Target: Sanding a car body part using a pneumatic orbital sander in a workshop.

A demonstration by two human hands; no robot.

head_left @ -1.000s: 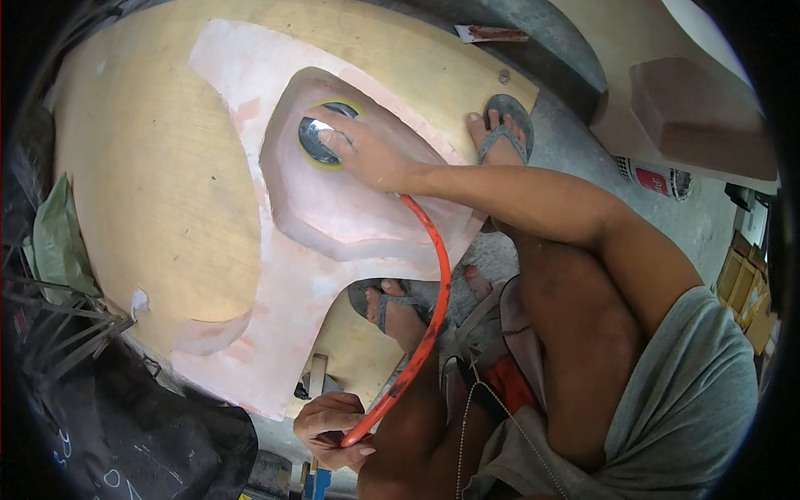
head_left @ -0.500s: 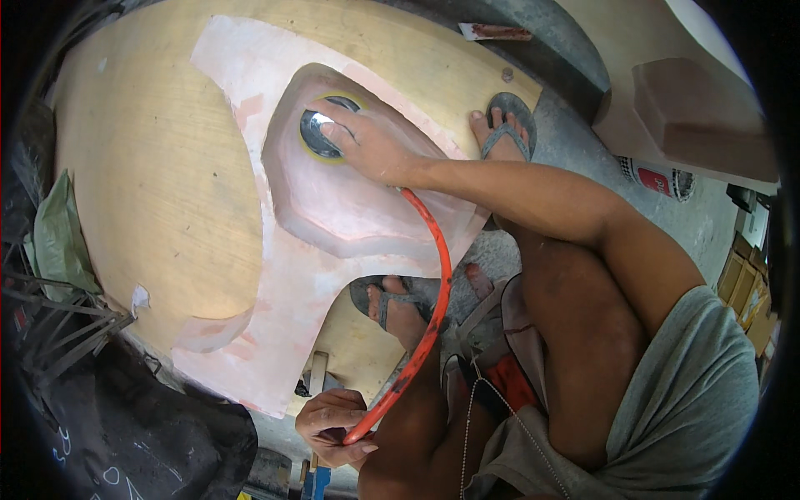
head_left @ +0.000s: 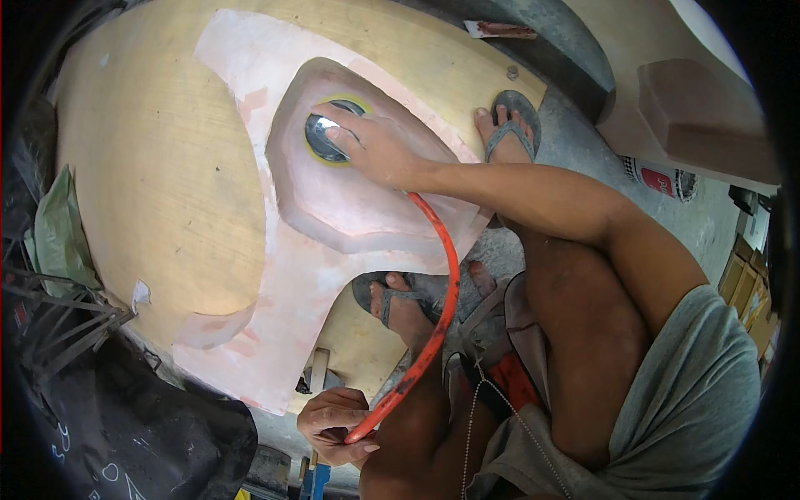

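Observation:
My right hand (head_left: 377,150) is closed over a round dark sander (head_left: 325,136) with a yellowish rim. The sander sits in the hollow of a pale pink and white molded panel (head_left: 292,304). From under my right wrist a red hose (head_left: 452,287) with dark scuffs curves down toward me. Its lower part is gripped between the fingers and thumb of my left hand (head_left: 333,423), which is beside my knee. The hose beyond my left hand is hidden.
The panel lies on a large wooden board (head_left: 158,167). My sandaled feet (head_left: 510,133) rest at its right and near edges. Black sheeting (head_left: 158,433) and a green bag (head_left: 60,233) are on the left. A tin can (head_left: 658,177) stands at right under another molded piece (head_left: 692,108).
The panel and sander appear very slightly shifted rightward and upward in view, along with the surroundings. Both hands keep their holds on the sander and the hose.

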